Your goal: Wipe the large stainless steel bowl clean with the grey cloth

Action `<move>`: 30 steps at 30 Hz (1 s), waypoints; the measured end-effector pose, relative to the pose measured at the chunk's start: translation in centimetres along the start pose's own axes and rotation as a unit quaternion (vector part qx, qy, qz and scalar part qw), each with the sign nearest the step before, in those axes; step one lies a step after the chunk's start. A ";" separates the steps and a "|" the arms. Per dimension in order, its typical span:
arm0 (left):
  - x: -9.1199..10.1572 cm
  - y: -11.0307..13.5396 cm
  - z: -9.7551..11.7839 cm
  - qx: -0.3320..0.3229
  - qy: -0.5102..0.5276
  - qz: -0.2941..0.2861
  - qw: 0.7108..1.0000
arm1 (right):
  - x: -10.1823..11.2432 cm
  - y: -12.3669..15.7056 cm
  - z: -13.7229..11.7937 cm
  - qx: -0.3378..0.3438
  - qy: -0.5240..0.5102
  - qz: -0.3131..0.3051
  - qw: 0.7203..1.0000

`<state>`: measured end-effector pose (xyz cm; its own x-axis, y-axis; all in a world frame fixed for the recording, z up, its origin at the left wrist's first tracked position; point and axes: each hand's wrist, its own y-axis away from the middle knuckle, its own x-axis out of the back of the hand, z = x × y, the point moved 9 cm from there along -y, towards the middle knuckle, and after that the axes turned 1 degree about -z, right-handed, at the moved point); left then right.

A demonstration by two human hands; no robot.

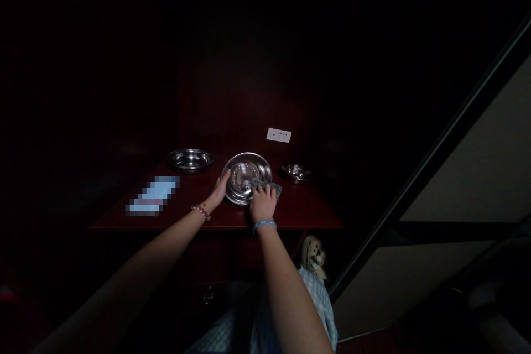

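Observation:
A shiny steel plate [244,172] lies on a dark red wooden table [298,213], in the middle. My left hand [219,191] rests against the plate's left rim, fingers curved along its edge. My right hand [262,202] presses a small grey cloth [274,188] onto the plate's right rim, fingers closed over it. A beaded bracelet sits on my left wrist and a blue band on my right.
A wider steel bowl [189,159] stands at the back left and a small steel bowl [295,172] at the right. A pale blue blurred item [154,194] lies at the left. A white socket plate [279,135] sits behind. The surroundings are very dark.

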<state>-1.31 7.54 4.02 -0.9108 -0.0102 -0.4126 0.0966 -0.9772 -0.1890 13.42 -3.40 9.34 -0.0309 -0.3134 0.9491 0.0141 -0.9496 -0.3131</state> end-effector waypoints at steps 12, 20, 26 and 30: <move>-0.5 0.0 -0.5 0.017 -0.026 -0.030 0.999 | -0.6 0.1 -0.8 0.022 -0.020 -0.004 1.000; -1.0 0.1 -1.1 0.041 -0.022 -0.039 0.998 | -0.6 0.0 -1.8 0.041 -0.029 0.015 0.999; -0.7 -0.3 -2.0 0.056 -0.020 -0.028 0.998 | -0.8 0.2 -1.8 0.035 -0.018 0.007 0.999; -0.7 -0.4 -1.7 0.037 -0.028 -0.036 0.998 | -1.0 0.2 -1.9 0.038 -0.008 -0.003 0.999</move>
<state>0.00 8.30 2.86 -0.9353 0.0505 -0.3502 0.0022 -0.9889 -0.1486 11.60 -3.28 8.22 -0.0145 -0.3072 0.9515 0.0901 -0.9482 -0.3048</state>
